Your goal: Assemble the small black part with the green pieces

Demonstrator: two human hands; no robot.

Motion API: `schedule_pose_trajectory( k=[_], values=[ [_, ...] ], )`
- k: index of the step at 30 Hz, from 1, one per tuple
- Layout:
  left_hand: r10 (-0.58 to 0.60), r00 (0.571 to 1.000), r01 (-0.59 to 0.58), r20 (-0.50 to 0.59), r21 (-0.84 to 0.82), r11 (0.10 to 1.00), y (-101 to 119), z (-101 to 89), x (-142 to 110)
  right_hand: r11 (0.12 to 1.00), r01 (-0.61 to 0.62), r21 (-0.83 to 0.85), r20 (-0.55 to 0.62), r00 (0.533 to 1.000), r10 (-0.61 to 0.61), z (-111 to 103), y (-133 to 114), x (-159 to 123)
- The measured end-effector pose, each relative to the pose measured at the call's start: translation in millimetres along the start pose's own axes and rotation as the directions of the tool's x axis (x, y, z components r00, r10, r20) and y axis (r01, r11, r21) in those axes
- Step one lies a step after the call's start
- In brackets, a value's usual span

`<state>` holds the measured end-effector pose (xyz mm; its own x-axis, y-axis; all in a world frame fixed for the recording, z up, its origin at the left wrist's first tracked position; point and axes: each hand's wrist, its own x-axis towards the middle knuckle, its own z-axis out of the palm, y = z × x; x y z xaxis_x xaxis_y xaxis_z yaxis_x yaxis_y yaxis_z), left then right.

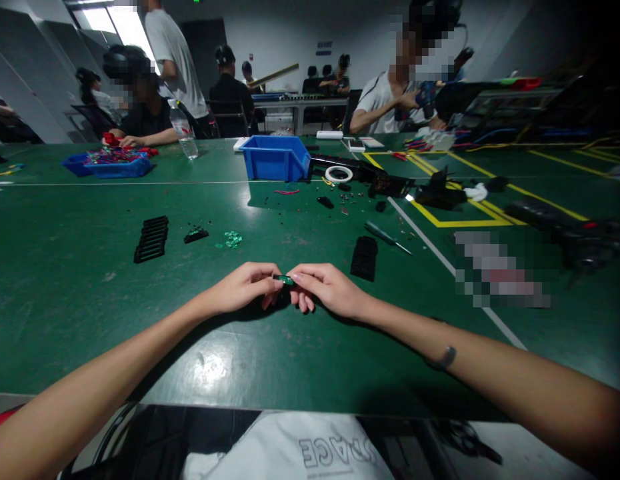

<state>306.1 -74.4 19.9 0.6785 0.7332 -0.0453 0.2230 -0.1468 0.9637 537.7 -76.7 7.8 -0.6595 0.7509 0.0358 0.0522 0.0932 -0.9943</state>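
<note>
Between my two hands, just above the green table, is a small black part with a green circuit board (285, 280) on it. My left hand (250, 285) pinches its left end between thumb and fingers. On the other end, my right hand (326, 287) closes with thumb and forefinger, the other fingers curled below. Beyond my left hand lie a pile of small green circuit boards (232, 240), a little heap of black parts (196, 233) and a row of black strips (151, 239). Another row of black pieces (364, 259) lies beyond my right hand, beside a screwdriver (387, 237).
Farther back stand a blue bin (276, 159), a roll of white tape (339, 175) and scattered small screws. A blue tray (121, 167) of red parts and a water bottle (183, 130) are at the back left. Several people sit or stand across the table (90, 313).
</note>
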Motion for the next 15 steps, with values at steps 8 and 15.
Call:
schedule_pose_trajectory(
  k=[8, 15],
  values=[
    [0.002, 1.000, -0.002, 0.000, 0.014, 1.000, 1.3, 0.1, 0.1, 1.000, 0.002, -0.003, -0.004, 1.000, -0.002, 0.0, -0.7, -0.1],
    [-0.005, 1.000, 0.005, -0.002, 0.015, 1.000, 0.6, 0.2, 0.4, 1.000, 0.002, -0.008, 0.000, 1.000, -0.002, 0.6, -0.8, 0.3]
  ],
)
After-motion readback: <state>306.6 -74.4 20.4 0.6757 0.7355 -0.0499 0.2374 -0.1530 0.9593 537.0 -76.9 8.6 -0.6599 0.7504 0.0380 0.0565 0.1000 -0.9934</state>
